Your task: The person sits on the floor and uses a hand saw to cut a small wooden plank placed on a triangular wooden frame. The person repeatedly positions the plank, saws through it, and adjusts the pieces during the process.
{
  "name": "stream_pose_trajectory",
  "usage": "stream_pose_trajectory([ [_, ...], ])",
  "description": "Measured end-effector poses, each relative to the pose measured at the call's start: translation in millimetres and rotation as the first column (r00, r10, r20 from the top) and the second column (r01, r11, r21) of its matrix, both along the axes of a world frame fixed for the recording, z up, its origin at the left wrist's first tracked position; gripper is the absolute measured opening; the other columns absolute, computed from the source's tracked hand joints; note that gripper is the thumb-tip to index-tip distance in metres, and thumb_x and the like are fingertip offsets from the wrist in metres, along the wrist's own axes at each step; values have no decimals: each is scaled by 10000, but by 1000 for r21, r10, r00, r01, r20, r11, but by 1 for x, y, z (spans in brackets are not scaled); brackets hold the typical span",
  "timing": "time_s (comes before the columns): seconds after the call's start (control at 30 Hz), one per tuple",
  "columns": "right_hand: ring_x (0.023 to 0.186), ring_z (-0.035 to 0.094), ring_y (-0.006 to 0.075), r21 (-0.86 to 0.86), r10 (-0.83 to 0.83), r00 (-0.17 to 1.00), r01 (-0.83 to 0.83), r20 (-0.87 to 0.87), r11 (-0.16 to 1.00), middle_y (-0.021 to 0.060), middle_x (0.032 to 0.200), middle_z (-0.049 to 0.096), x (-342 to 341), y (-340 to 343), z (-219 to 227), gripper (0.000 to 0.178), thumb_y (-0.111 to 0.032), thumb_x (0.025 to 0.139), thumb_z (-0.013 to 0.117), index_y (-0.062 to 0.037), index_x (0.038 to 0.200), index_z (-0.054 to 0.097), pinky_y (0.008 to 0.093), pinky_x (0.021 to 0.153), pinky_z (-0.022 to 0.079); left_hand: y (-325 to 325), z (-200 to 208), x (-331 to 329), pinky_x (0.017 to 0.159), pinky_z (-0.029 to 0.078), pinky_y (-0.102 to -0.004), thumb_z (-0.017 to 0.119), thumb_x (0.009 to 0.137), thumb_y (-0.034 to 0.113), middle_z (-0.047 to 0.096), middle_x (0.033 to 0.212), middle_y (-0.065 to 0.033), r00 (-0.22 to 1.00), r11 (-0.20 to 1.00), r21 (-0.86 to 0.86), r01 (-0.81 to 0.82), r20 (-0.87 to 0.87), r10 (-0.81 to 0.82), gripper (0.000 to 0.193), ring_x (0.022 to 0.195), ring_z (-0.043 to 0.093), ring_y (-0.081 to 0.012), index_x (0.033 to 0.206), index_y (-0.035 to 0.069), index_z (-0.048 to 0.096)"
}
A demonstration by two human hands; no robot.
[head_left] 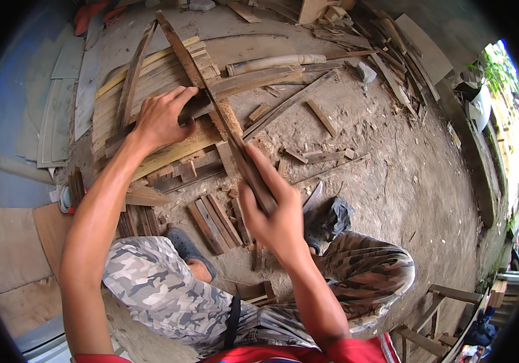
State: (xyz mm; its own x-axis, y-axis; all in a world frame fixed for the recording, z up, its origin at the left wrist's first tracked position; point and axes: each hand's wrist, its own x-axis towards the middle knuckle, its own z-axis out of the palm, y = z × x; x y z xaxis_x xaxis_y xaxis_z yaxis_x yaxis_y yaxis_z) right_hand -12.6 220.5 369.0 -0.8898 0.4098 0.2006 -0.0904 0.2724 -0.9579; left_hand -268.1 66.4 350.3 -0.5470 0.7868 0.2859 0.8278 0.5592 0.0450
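Note:
My right hand [271,206] is wrapped round the near end of a long, narrow brown saw [211,100], seen almost edge-on. The saw slants up and leftward, away from me, across the stacked wood. My left hand [161,118] grips a dark wooden piece [199,107] just left of the saw, thumb on the near side and fingers over the top. Pale sawdust [228,114] lies around where the saw crosses the wood. Under my left hand runs a yellowish wooden beam [178,151]. My hands hide part of the pieces they hold.
A stack of pale planks [111,121] lies at left, with a dark batten [135,75] slanting over it. Short wood pieces [214,224] lie between my feet. A crumpled dark bag [339,216] sits by my right foot. Scrap wood [386,54] is heaped at far right.

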Motion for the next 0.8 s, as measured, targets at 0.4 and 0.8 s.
stream_pose_trajectory([
  [0.4,840,680,80,91,6,998,-12,67,996,164,1056,741,82,-4,10,552,34,855,597,9,1402,528,249,773,532,0,-5,1,806,606,-425,738,694,285,667,1232,-138,998,997,49,52,-33,-51,659,903,718,-311,1315,139,570],
  [0.8,961,730,315,59,43,998,-45,47,997,220,1081,718,108,-4,-11,621,11,851,625,-57,1451,481,336,809,565,5,2,1,893,564,-470,713,771,293,660,1269,-97,990,999,44,-7,138,1,550,1045,683,-341,1292,198,562],
])
